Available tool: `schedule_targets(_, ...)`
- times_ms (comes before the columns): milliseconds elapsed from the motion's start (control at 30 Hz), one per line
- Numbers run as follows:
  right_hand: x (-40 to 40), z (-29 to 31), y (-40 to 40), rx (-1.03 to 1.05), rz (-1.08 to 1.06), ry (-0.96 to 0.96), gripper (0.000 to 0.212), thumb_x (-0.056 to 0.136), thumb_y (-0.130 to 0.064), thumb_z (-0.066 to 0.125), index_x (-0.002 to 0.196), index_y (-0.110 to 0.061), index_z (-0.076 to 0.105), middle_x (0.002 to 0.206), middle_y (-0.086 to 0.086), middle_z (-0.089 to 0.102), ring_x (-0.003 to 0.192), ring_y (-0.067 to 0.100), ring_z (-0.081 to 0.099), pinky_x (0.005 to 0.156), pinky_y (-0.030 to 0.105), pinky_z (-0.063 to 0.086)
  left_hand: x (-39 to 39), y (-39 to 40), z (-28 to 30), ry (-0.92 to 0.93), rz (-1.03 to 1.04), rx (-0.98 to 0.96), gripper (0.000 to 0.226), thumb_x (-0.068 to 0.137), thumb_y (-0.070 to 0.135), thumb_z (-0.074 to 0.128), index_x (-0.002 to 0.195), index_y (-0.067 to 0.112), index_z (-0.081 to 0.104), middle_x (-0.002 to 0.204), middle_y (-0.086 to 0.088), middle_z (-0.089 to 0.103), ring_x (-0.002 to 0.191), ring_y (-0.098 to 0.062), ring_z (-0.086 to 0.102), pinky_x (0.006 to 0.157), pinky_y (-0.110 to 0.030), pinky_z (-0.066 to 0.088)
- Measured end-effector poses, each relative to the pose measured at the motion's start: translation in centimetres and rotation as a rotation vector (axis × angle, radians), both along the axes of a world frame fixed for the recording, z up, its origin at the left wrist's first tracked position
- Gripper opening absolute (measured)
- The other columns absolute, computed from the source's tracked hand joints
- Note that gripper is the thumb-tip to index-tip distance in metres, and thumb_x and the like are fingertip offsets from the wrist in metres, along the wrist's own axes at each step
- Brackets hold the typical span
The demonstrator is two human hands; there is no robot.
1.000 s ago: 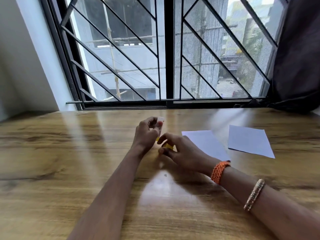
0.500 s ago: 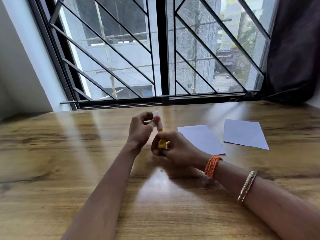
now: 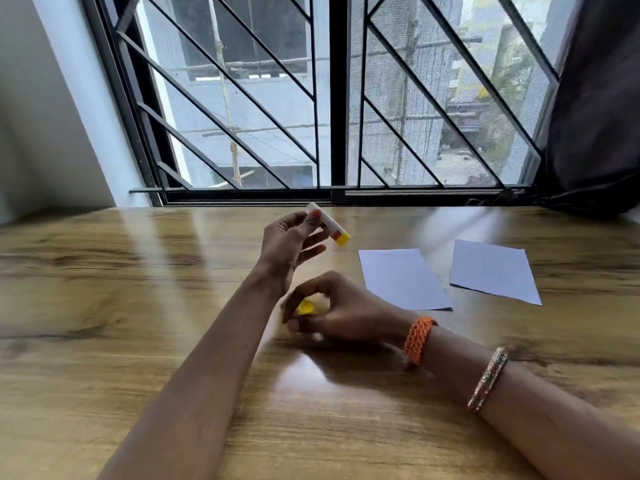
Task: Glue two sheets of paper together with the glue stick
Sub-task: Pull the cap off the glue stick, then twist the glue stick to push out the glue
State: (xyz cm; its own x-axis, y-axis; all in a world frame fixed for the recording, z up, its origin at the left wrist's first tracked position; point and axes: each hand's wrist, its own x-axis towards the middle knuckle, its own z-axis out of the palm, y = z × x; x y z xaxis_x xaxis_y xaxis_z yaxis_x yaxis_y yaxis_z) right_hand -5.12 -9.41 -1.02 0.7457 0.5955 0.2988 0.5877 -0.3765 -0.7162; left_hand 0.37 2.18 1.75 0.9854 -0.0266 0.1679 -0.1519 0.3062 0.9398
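My left hand [image 3: 289,244] holds a glue stick [image 3: 329,225] above the table, pinched between thumb and fingers; the stick is white with red print and a yellow end that points right and down. My right hand [image 3: 341,308] is lower and nearer to me, fingers curled around a small yellow cap [image 3: 306,306], blurred by motion. Two white sheets of paper lie flat to the right: one sheet [image 3: 403,278] close to my right hand, the other sheet [image 3: 493,270] further right. They lie apart, with a gap of table between them.
The wooden table [image 3: 138,306] runs up to a barred window [image 3: 332,98] at the back. A dark curtain [image 3: 595,98] hangs at the far right, touching the table's back corner. A white wall stands at the left.
The two hands were together on the glue stick; now they have come apart. My left hand rose with the stick, my right hand dropped towards me with the yellow cap.
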Motion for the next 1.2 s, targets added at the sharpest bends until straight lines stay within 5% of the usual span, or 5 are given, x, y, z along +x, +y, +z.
schedule_targets(133, -0.4, 1.8, -0.3, 0.347, -0.354, -0.578, 0.005, 0.072, -0.013, 0.064, 0.074, -0.011, 0.060, 0.091, 0.001, 0.071, 0.083, 0.011, 0.062, 0.078, 0.033, 0.047, -0.2, 0.3, 0.4, -0.052, -0.050, -0.060, 0.009, 0.089, 0.015, 0.058, 0.084, 0.010, 0.064, 0.068, 0.003, 0.072, 0.067, -0.013, 0.069, 0.055, -0.020, 0.053)
schedule_targets(233, 0.5, 2.8, -1.5, 0.238, -0.736, -0.881, 0.019, 0.072, -0.026, 0.063, 0.087, -0.016, 0.057, 0.090, -0.002, 0.060, 0.092, 0.020, 0.054, 0.084, 0.041, 0.034, -0.3, 0.6, 1.1, -0.109, -0.107, -0.121, 0.008, 0.090, 0.012, 0.056, 0.092, 0.011, 0.063, 0.081, -0.002, 0.072, 0.074, -0.011, 0.071, 0.065, -0.021, 0.056)
schedule_targets(633, 1.9, 1.8, -3.1, 0.145, -0.690, -0.749, 0.025, 0.079, -0.031, 0.069, 0.096, -0.017, 0.057, 0.088, -0.008, 0.067, 0.093, 0.019, 0.059, 0.083, 0.031, 0.019, -1.2, -1.2, 0.7, -0.037, 0.063, -0.051, 0.015, 0.083, 0.031, 0.064, 0.077, 0.017, 0.065, 0.080, 0.001, 0.065, 0.086, -0.012, 0.061, 0.075, -0.028, 0.053)
schedule_targets(967, 1.4, 3.2, -2.7, 0.422, -0.607, -0.614, 0.029, 0.072, -0.008, 0.076, 0.081, -0.012, 0.050, 0.081, -0.001, 0.066, 0.078, 0.020, 0.061, 0.080, 0.058, 0.044, -2.1, -1.9, 2.0, -0.102, -0.009, -0.136, 0.016, 0.092, 0.026, 0.051, 0.080, 0.022, 0.061, 0.085, 0.003, 0.062, 0.092, -0.008, 0.058, 0.076, -0.027, 0.046)
schedule_targets(1200, 1.4, 2.8, -2.4, 0.427, -0.650, -0.571, 0.018, 0.079, -0.007, 0.071, 0.093, -0.007, 0.060, 0.084, 0.004, 0.068, 0.081, 0.023, 0.062, 0.081, 0.055, 0.046, -2.4, -2.5, 1.8, -0.087, 0.101, -0.111, 0.018, 0.090, 0.027, 0.056, 0.074, 0.023, 0.061, 0.059, 0.017, 0.065, 0.076, -0.001, 0.058, 0.072, -0.025, 0.045)
